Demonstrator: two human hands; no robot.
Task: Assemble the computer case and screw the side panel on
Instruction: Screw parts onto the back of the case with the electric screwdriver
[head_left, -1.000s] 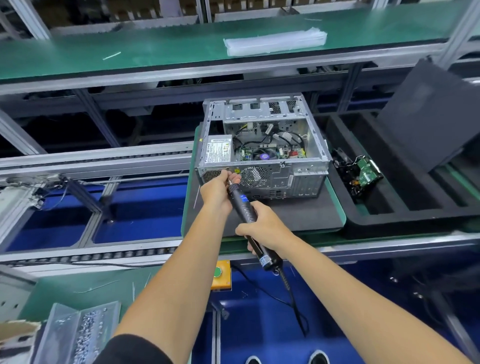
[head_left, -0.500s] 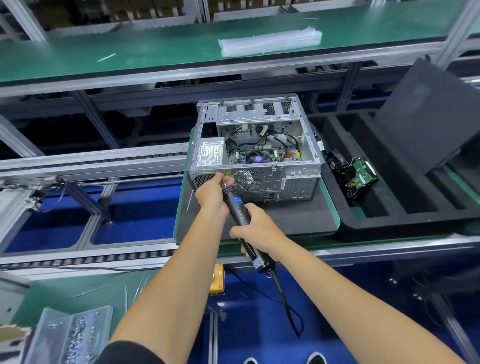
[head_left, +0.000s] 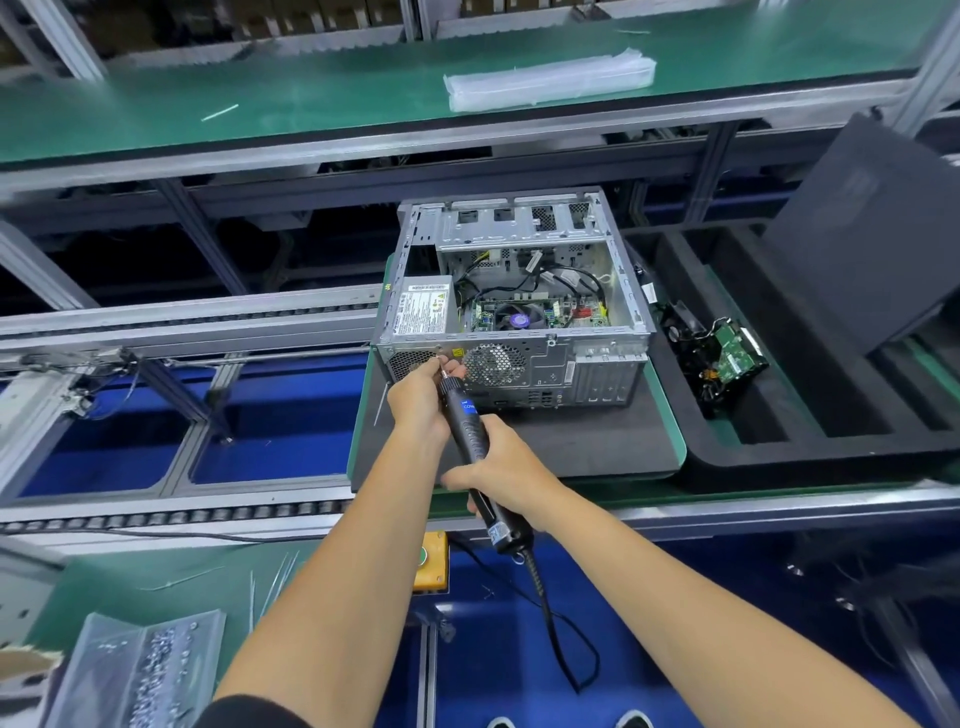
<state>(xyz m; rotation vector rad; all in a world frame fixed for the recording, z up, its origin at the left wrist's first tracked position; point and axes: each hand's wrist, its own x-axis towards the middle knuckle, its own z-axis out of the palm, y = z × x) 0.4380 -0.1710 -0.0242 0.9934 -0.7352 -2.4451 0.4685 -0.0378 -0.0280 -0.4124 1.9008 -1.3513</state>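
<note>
No legible text anywhere.

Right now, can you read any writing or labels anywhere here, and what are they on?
None can be read for sure.
White label on the power supply: print too small.
Blue label on the electric screwdriver: blurred.
Sticker near the screwdriver's cable end: blurred.
Sticker on the computer case rear: too small.

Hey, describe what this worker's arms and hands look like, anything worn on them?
Both forearms are bare from the elbow down. The left arm shows the edge of a dark, black-looking sleeve at the bottom of the frame, near the elbow. No sleeve shows on the right arm. The left hand and right hand wear no gloves; no watch, ring or wrist strap is visible.
</note>
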